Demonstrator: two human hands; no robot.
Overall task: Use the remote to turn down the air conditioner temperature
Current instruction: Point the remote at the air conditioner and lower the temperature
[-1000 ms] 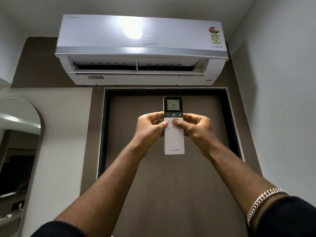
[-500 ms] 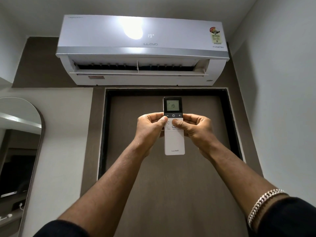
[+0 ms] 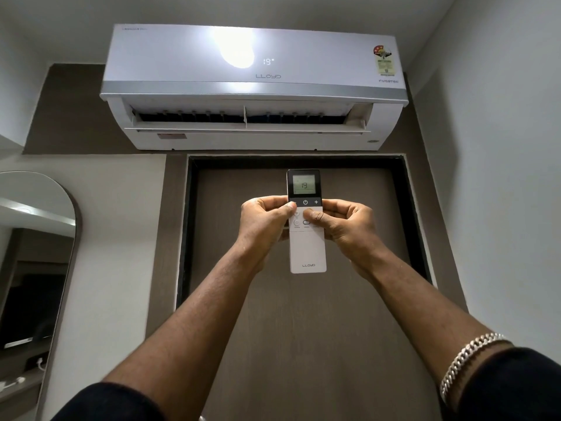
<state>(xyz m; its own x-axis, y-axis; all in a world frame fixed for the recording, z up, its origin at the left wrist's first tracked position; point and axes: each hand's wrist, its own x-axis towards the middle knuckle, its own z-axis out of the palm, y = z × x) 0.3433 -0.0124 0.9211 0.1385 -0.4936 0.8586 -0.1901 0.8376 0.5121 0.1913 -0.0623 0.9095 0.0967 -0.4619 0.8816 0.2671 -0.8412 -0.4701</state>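
Observation:
A white remote (image 3: 307, 250) with a black top and a lit screen reading 19 is held upright in front of a brown door. My left hand (image 3: 263, 226) grips its left side, thumb lying over the minus button. My right hand (image 3: 346, 227) grips its right side, thumb resting on the white button area below the power key. Above, the white wall air conditioner (image 3: 252, 86) has its flap open and shows 19 on its front panel.
A brown door (image 3: 297, 344) in a dark frame fills the middle. An arched mirror (image 3: 33, 268) hangs on the left wall. A plain white wall (image 3: 501, 177) runs close along the right side. A silver chain bracelet sits on my right wrist.
The air conditioner's front display lit up with 19. My left thumb slid up onto the minus button. The remote stays at about the same spot.

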